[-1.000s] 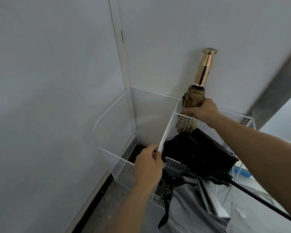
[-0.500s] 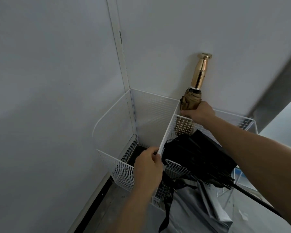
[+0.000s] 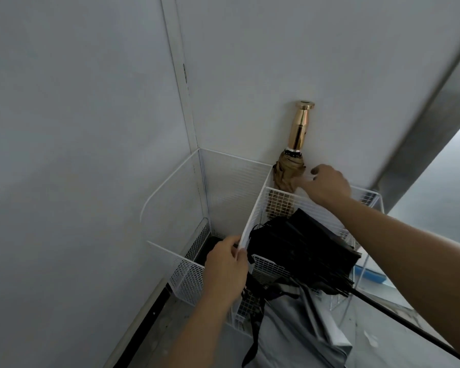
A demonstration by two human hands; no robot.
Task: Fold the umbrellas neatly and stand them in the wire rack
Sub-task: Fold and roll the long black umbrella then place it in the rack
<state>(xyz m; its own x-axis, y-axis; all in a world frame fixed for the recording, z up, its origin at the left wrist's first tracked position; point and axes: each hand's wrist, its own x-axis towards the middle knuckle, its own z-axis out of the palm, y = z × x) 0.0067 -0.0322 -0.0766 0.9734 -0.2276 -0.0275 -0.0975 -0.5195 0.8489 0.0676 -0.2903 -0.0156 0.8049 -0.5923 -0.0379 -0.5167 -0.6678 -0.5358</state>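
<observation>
- Your right hand (image 3: 327, 185) has let go of the tan folded umbrella (image 3: 289, 171) with the shiny gold handle. A moment ago it gripped the canopy; now its fingers are loose and spread just beside it. Blur hides whether they touch.
- That umbrella stands handle-up in the far compartment of the white wire rack (image 3: 170, 199), so it looks placed.
- Your left hand (image 3: 225, 268) pinches the rack's divider rim.
- Between your hands, a black folded umbrella (image 3: 303, 251) lies tilted across the rack, not yet upright.
- No brand or writing is readable.

Open top over left rack compartment (image 3: 231, 192), black umbrella (image 3: 303, 248) across right front, tan umbrella (image 3: 287, 171) in rear corner
</observation>
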